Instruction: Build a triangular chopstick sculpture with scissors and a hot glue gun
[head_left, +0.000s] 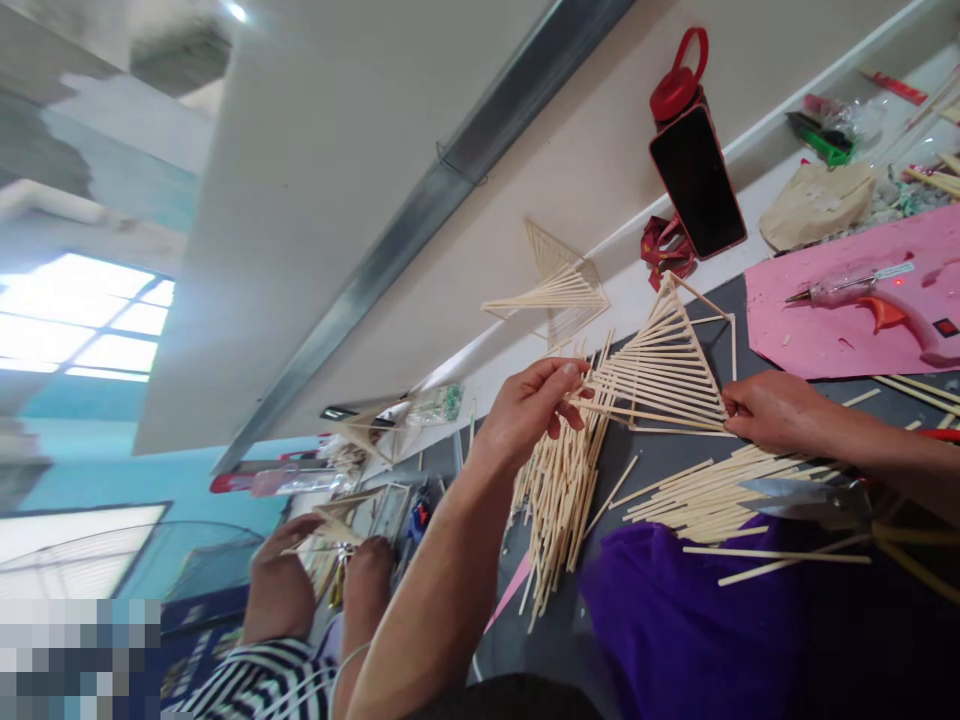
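Observation:
A twisted frame of thin wooden sticks [660,365] stands between my hands, its sticks fanned out in rows. My left hand [536,400] pinches its left end, where the stick tips come together. On the opposite side, my right hand [772,410] is closed round the lower right corner of the frame; the fingertips are partly hidden. Below my left hand lies a thick heap of loose sticks [562,500]. More cut sticks [694,500] are spread under my right forearm, beside a pair of scissors [806,498].
A glue gun [877,295] lies on a pink sheet [772,330] at the right. A phone [697,180] leans against a red-capped bottle [673,95] by the wall. Another stick frame [559,290] stands behind mine. At left, another person's hands [289,540] work on a similar piece. Purple cloth [675,600] lies in front.

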